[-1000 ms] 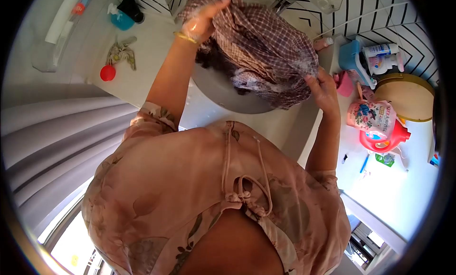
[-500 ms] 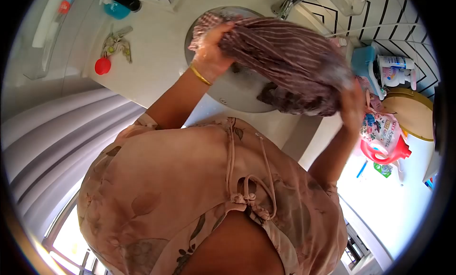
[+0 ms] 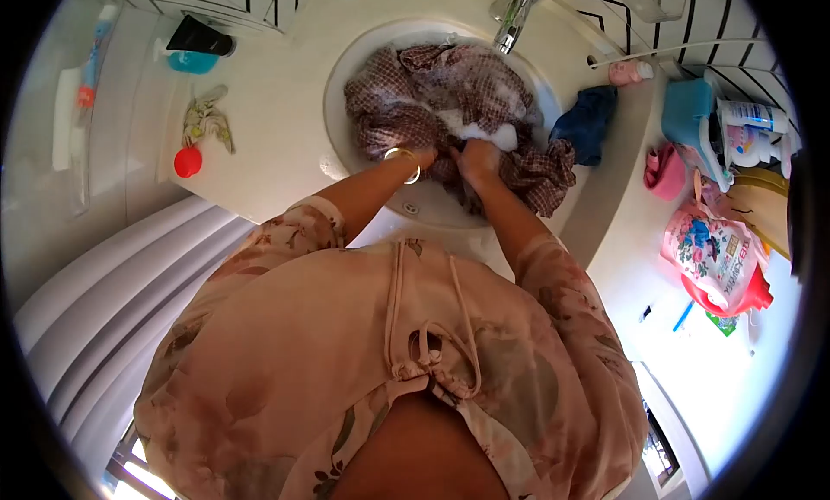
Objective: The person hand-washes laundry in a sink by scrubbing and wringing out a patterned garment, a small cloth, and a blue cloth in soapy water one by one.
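Checked cloth (image 3: 480, 89) was observed heaped in the sink (image 3: 441, 213), its right end laid over the right rim next to a dark blue cloth (image 3: 586, 127). White foam (image 3: 497, 137) was noted on it. Left hand (image 3: 422, 158) and right hand (image 3: 478, 161) were set close together at its near side; fingers were hidden by folds, so degree of closure and grip could not be determined. Faucet (image 3: 516, 20) was located far right.
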`<state>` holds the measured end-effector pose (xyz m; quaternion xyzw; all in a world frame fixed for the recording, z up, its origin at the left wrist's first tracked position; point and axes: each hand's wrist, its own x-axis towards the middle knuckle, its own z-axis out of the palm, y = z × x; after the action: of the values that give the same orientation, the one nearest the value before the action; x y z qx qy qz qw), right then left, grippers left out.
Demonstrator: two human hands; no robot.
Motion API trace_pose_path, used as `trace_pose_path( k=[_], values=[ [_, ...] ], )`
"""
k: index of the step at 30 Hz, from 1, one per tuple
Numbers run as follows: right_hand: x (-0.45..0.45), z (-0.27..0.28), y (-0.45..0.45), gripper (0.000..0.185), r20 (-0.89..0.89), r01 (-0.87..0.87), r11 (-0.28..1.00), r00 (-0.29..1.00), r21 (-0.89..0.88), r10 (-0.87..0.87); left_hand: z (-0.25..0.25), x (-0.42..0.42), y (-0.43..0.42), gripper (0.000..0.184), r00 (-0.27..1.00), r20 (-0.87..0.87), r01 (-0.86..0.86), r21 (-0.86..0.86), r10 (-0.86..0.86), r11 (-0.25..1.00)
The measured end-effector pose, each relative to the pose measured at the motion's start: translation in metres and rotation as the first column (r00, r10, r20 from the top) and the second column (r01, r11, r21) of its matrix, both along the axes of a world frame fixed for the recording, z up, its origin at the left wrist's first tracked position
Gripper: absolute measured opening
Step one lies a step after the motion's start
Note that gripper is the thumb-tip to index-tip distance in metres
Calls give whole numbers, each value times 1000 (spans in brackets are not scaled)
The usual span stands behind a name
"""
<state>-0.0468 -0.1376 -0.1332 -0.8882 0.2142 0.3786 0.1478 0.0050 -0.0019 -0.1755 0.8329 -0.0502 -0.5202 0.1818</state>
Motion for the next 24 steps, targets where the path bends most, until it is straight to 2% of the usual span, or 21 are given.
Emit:
trace_pose_path(
  k=[3, 6, 8, 10, 12, 13, 15, 16, 19, 21, 23, 24],
  values=[
    [10, -42, -17, 44, -8, 6, 1000, 1000, 17, -6, -5, 21, -11, 37, 1000, -10, 16, 45, -16, 999],
    [13, -97, -45, 43, 2, 101, 977, 995, 188, -104, -5, 32, -16, 39, 1000, -8, 23, 59, -22, 998],
    [12, -100, -60, 43, -5, 113, 958, 993, 265, -116, -7, 33, -14, 41, 1000, -10, 30, 63, -29, 998],
    [10, -80, -63, 43, 22, 42, 953, 998, 301, -51, -8, 32, -8, 42, 999, -21, 31, 80, -29, 996],
    [-4, -62, -55, 43, 172, -73, 953, 985, 293, 23, -8, 25, 1, 44, 999, -42, 32, 104, -27, 994],
    [-19, -41, -37, 41, 384, -149, 947, 923, 286, 29, -9, 22, 8, 45, 998, -58, 26, 125, -19, 992],
    [-47, 0, 0, 37, 748, -299, 943, 657, 148, 91, -10, 12, 22, 46, 997, -79, 16, 165, -3, 986],
    [-40, 50, 21, 37, 752, -286, 954, 648, 89, 124, -12, 9, 26, 47, 997, -75, 11, 174, 2, 985],
    [-35, 20, 45, 37, 402, -305, 951, 879, 60, 256, -12, 4, 26, 48, 1000, 0, 28, 122, -29, 992],
    [7, -11, 31, 42, 20, -95, 977, 995, 189, 93, -9, 2, 27, 48, 994, 94, 49, 47, -53, 998],
    [35, -49, 19, 47, -150, 119, 955, 985, 271, -81, -6, 3, 26, 49, 977, 203, 71, -36, -62, 997],
    [36, -75, 18, 50, -127, 211, 923, 976, 321, -179, -5, 6, 27, 49, 966, 250, 80, -65, -61, 995]
  ],
)
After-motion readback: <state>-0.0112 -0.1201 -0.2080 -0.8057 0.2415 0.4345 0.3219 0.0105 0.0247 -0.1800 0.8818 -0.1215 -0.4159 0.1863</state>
